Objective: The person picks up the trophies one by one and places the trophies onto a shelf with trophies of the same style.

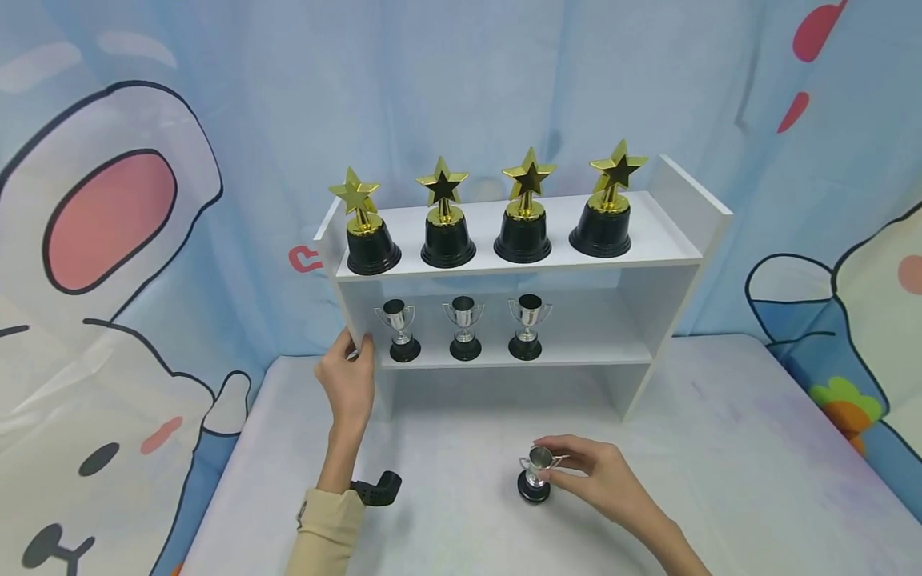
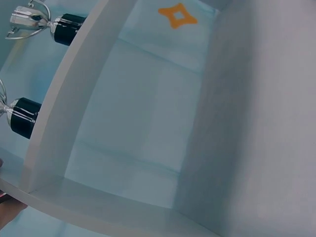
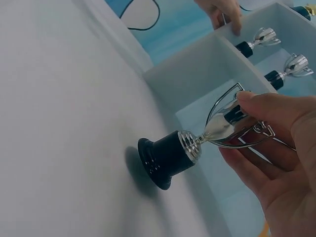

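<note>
A small silver trophy cup (image 1: 535, 480) on a black base is pinched by its bowl between the thumb and fingers of my right hand (image 1: 596, 480). The cup is upright low over the white tabletop, in front of the shelf; whether its base touches the cloth I cannot tell. In the right wrist view the cup (image 3: 217, 126) shows its two looped handles. My left hand (image 1: 349, 376) grips the left side panel of the white shelf unit (image 1: 515, 367), thumb at the front edge. In the left wrist view only a sliver of fingers (image 2: 9, 210) shows.
Three similar silver cups stand on the middle board: left (image 1: 403, 350), centre (image 1: 465, 349), right (image 1: 525, 349). Several gold star trophies (image 1: 448, 246) with black bases line the top board. Behind hangs a blue cartoon curtain (image 1: 288, 160); white cloth (image 1: 727, 480) covers the table.
</note>
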{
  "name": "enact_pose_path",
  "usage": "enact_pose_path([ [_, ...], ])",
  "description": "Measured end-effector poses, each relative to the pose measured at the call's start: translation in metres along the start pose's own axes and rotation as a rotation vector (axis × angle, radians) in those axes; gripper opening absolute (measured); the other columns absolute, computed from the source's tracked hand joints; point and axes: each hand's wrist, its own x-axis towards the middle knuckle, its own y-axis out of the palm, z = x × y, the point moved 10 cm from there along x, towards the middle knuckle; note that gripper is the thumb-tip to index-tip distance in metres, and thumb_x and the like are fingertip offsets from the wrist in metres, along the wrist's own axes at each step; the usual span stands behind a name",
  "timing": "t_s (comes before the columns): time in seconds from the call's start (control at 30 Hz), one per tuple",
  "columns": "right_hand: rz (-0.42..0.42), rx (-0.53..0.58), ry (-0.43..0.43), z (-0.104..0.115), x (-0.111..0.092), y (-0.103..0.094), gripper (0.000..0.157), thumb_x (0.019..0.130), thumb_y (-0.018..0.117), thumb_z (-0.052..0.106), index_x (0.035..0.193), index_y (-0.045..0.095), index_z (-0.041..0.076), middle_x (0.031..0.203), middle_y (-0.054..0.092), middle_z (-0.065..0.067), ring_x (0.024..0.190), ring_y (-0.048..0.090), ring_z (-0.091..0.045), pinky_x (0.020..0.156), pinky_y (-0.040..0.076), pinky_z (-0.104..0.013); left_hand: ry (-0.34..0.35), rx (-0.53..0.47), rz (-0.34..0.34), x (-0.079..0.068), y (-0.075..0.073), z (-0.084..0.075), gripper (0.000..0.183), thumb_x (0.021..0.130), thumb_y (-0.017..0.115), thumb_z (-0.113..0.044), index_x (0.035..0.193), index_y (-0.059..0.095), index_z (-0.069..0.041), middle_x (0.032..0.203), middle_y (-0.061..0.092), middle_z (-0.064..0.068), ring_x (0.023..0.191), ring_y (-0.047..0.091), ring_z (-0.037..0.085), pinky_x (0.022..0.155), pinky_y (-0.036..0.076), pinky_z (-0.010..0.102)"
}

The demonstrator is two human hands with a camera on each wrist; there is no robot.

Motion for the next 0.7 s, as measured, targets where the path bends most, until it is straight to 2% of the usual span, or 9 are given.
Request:
enact_pose_path([
  [0.27,-0.078,-0.061,-0.088,0.014,-0.004,-0.032,0.037,0.086,0.083,0.013,0.122,0.073,0.008,0.112,0.077,-0.003,0.097,0.071,-0.002,0.085,0.063,-0.021,-0.016,-0.013,0.008,0.000,0.000,0.002,0.026,0.095,0.067,-0.001,0.119,0.074,0.003,0.111,0.075,0.024,0.099,0.076,0.039,0.081,0.066,0.048],
  [0.4,-0.105,-0.099,-0.089,0.017,-0.005,-0.046,0.037,0.086,0.083,0.012,0.122,0.073,0.008,0.113,0.077,-0.004,0.097,0.071,-0.002,0.085,0.062,-0.018,-0.028,-0.010,0.016,0.000,0.000,0.004,0.026,0.096,0.067,-0.003,0.120,0.074,0.003,0.112,0.075,0.024,0.100,0.076,0.037,0.082,0.066,0.045],
  [0.7,-0.139,-0.187,-0.067,0.024,-0.003,-0.070,0.037,0.089,0.081,0.013,0.125,0.072,0.010,0.119,0.076,-0.006,0.099,0.070,0.002,0.087,0.060,-0.015,0.001,-0.014,0.007,0.001,-0.001,0.004,0.024,0.094,0.068,0.000,0.117,0.075,0.003,0.107,0.076,0.023,0.097,0.076,0.037,0.080,0.066,0.048],
])
